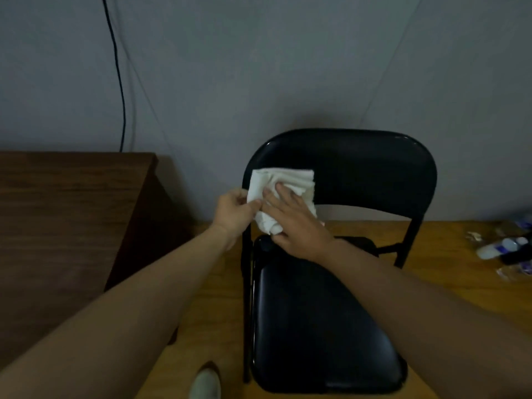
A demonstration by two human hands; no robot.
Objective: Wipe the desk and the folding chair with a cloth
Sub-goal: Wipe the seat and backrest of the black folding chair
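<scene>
You are at the chair part of the job: the white cloth (283, 182) lies against the left side of the backrest of the black folding chair (374, 174). Your left hand (236, 211) pinches the cloth's left edge, and your right hand (296, 223) presses it on the backrest with the fingers laid out straight, so the two hands are close together on the same cloth. I judge that the backrest is only being started, because the cloth covers just one corner. The seat (316, 326) shows no sign of being wiped. If the brown desk (66, 197) on the left is already done, I cannot tell. The small bottles (501, 249) on the floor at the right carry blue labels, but the writing is too blurred to read.
</scene>
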